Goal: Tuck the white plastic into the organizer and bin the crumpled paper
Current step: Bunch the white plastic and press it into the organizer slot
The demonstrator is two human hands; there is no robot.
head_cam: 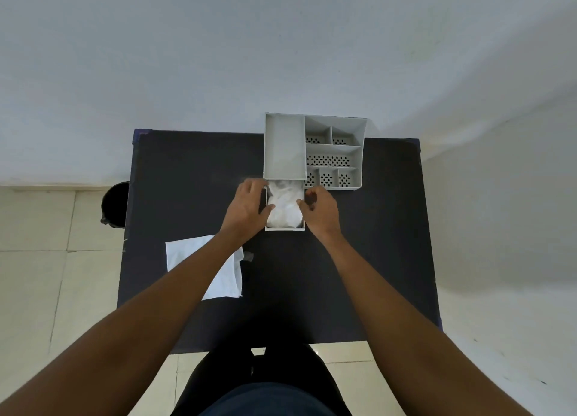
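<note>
A grey organizer (pixel 332 148) with several compartments stands at the table's far edge. Its drawer (pixel 284 227) is pulled out toward me and holds crumpled white plastic (pixel 285 208). My left hand (pixel 249 208) straddles the drawer's left wall, fingers outside and thumb lying on the plastic. My right hand (pixel 320 211) is at the drawer's right wall with fingers curled and its thumb tip pressed on the plastic. A white, lightly creased sheet (pixel 226 275) lies flat on the table's near left, partly hidden under my left forearm.
The table (pixel 359 259) is black and stands against a pale wall. A black bin (pixel 114 203) stands on the tiled floor just off the table's left edge. A small dark object (pixel 248 256) lies beside the white sheet.
</note>
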